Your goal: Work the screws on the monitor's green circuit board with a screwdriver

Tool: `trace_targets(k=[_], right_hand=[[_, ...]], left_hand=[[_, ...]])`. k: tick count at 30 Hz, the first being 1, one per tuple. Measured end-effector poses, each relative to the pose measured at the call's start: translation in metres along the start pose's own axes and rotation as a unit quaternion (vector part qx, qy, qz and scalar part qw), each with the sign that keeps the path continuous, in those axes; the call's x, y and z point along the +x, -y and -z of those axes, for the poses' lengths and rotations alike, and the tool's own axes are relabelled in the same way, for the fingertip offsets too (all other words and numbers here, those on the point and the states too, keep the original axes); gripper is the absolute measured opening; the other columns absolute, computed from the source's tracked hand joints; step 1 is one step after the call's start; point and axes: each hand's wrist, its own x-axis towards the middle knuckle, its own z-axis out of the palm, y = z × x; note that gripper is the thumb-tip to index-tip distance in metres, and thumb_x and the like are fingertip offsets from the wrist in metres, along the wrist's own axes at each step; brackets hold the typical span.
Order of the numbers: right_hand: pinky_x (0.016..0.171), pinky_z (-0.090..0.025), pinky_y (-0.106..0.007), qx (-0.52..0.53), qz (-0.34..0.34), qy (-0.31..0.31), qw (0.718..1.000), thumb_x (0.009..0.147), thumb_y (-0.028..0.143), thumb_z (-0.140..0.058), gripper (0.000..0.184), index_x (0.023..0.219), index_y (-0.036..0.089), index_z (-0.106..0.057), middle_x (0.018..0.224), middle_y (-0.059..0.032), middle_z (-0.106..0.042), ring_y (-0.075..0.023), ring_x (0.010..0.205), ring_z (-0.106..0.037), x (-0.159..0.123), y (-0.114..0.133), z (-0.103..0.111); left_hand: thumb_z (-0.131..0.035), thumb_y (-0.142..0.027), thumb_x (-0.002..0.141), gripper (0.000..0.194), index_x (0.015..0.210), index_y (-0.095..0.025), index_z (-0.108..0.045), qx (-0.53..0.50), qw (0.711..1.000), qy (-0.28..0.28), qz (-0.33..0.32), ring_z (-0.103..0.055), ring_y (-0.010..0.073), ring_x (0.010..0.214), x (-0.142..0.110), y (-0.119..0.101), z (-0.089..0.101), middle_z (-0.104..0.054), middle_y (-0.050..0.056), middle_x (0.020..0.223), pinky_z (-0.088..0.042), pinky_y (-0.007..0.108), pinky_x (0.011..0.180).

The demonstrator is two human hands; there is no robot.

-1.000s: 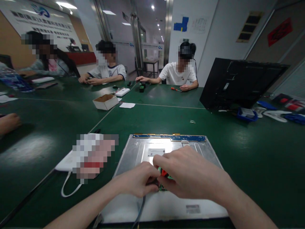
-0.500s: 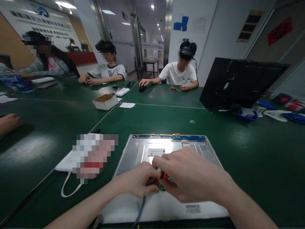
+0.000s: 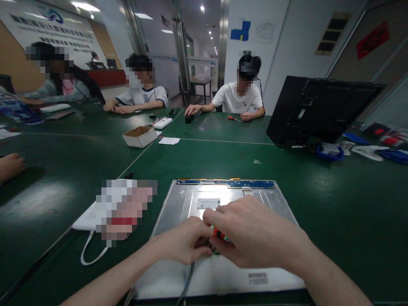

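A silvery metal-backed display panel (image 3: 172, 208) lies flat on the table before me, with a narrow blue circuit strip (image 3: 204, 183) along its far edge. Over its middle, my right hand (image 3: 255, 231) is closed round the red-and-black handle of a screwdriver (image 3: 218, 233); the tip is hidden. My left hand (image 3: 188, 240) has its fingers curled in against the right one, beside a small green circuit board (image 3: 216, 252). What the left fingers hold, if anything, cannot be seen. From under the left hand a dark cable (image 3: 188, 280) runs toward me.
Left of the panel lie a white object with a strap (image 3: 86, 221) and a blurred pinkish item. Farther off are an open cardboard box (image 3: 140, 138), a black monitor (image 3: 318, 110), and a blue tray (image 3: 330, 155). Several people sit around the green table (image 3: 223, 148); one hand (image 3: 11, 165) rests at far left.
My right hand has turned very slightly on the screwdriver, and its handle shows a little differently. My left hand stays put. The whole view has shifted a touch.
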Motion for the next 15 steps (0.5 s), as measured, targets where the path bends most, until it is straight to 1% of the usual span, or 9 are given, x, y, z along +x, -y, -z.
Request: trace_targets(k=[4,7,11,15], right_hand=[[0.047,-0.016,-0.03,-0.007,0.007,-0.001,1.0,0.086,0.027,-0.055,0.01,0.094,0.02,-0.053,0.075,-0.0019,-0.067,-0.0153,0.056,-0.057,0.0014,-0.0006,-0.0008],[0.047,-0.017,-0.03,0.002,0.014,-0.003,1.0,0.084,0.026,-0.054,0.012,0.094,0.021,-0.052,0.074,-0.0015,-0.066,-0.0154,0.055,-0.054,0.0011,-0.0003,-0.0003],[0.049,-0.02,-0.029,0.016,0.024,0.005,1.0,0.081,0.024,-0.055,0.016,0.097,0.021,-0.051,0.079,-0.0018,-0.066,-0.0152,0.058,-0.052,-0.0008,0.0008,0.0013],[0.05,-0.019,-0.029,0.019,0.018,0.008,1.0,0.083,0.029,-0.055,0.017,0.098,0.021,-0.052,0.078,-0.0019,-0.066,-0.015,0.057,-0.051,-0.001,0.0011,0.001]], left_hand=[[-0.058,-0.009,0.069,0.01,0.074,-0.017,-0.055,0.011,1.0,0.003,-0.005,-0.049,0.014,0.058,0.0009,-0.0039,0.0015,-0.052,-0.003,0.062,-0.036,0.022,0.053],[-0.058,-0.01,0.068,0.01,0.073,-0.017,-0.055,0.009,1.0,-0.003,-0.015,-0.05,0.0141,0.058,0.0021,-0.0049,0.0027,-0.051,-0.003,0.062,-0.035,0.022,0.052],[-0.058,-0.013,0.071,0.007,0.073,-0.018,-0.053,-0.005,1.0,0.006,-0.022,-0.047,0.0136,0.056,0.0028,-0.0044,0.0043,-0.052,-0.003,0.062,-0.035,0.022,0.051],[-0.055,-0.014,0.075,0.004,0.076,-0.018,-0.055,-0.011,1.0,0.0,-0.029,-0.047,0.0133,0.057,0.0021,-0.0051,0.0045,-0.053,-0.003,0.063,-0.035,0.022,0.052]])
